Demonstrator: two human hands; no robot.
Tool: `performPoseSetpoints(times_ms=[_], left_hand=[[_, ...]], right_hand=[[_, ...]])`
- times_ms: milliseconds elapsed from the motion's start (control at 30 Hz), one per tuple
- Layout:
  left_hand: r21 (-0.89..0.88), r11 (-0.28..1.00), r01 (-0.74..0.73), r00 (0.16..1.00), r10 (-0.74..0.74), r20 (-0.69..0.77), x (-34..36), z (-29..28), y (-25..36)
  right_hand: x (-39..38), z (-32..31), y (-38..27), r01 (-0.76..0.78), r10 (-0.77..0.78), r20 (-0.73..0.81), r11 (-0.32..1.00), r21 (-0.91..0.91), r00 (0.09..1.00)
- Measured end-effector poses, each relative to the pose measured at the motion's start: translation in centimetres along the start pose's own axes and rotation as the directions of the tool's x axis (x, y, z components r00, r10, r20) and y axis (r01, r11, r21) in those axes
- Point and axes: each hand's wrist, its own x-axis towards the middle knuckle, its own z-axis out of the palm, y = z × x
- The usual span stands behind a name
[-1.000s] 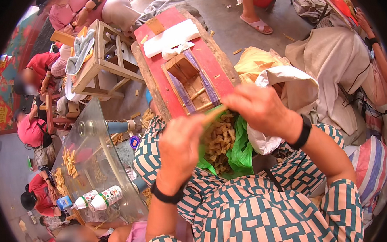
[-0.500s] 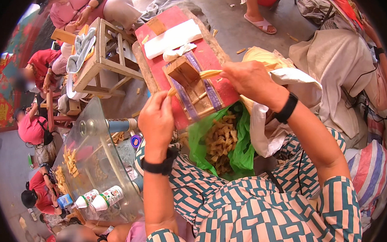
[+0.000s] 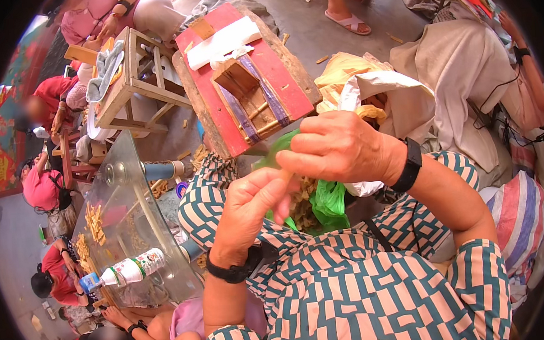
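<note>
My left hand [image 3: 247, 202] and my right hand [image 3: 348, 148] meet in front of me, above a green plastic bag [image 3: 330, 207]. Both sets of fingers are closed in a pinch. Whatever they hold is mostly covered by the fingers and blurred. Inside the bag lie several small yellowish-brown folded pieces [image 3: 304, 213], partly hidden by my hands. Beyond them, a red board [image 3: 295, 84] carries a small wooden jig [image 3: 236, 80] with purple bands along its sides and thin rods across. No strip lies over the jig. A white block [image 3: 224, 42] rests behind it.
Right of the board is a white sack [image 3: 397, 84] beside yellow sheets [image 3: 347, 70]. A glass table [image 3: 144, 224] at left holds a white bottle [image 3: 134, 267] and yellow strips [image 3: 95, 224]. A wooden stool [image 3: 136, 85] stands at far left. Other people sit along the left side.
Both hands have come off the jig, back toward me and together over the green bag. The yellow strip that was stretched across the jig between them is gone from there.
</note>
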Motion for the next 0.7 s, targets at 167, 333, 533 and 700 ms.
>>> performPoseSetpoints(times_ms=[167,333,533,700], left_hand=[[-0.288,0.92,-0.267,0.961,0.275,-0.012,-2.6,1.0,0.1],[-0.461,0.69,-0.558,0.755,0.653,0.063,-3.8,0.5,2.5],[-0.715,0.235,-0.658,0.473,0.868,-0.15,-8.9,0.2,4.9],[-0.146,0.587,-0.796,0.596,0.802,-0.024,-9.2,0.4,4.9]], right_hand=[[-3.1,0.7,0.4,-0.296,0.321,-0.04,0.91,0.292,0.946],[-1.7,-1.8,-0.7,-0.419,0.422,0.117,0.75,0.512,0.899],[6.5,-7.3,-7.8,-0.127,0.153,0.035,0.646,0.753,0.988],[3.2,-2.6,-7.3,-0.36,0.343,0.172,0.62,0.698,0.924]])
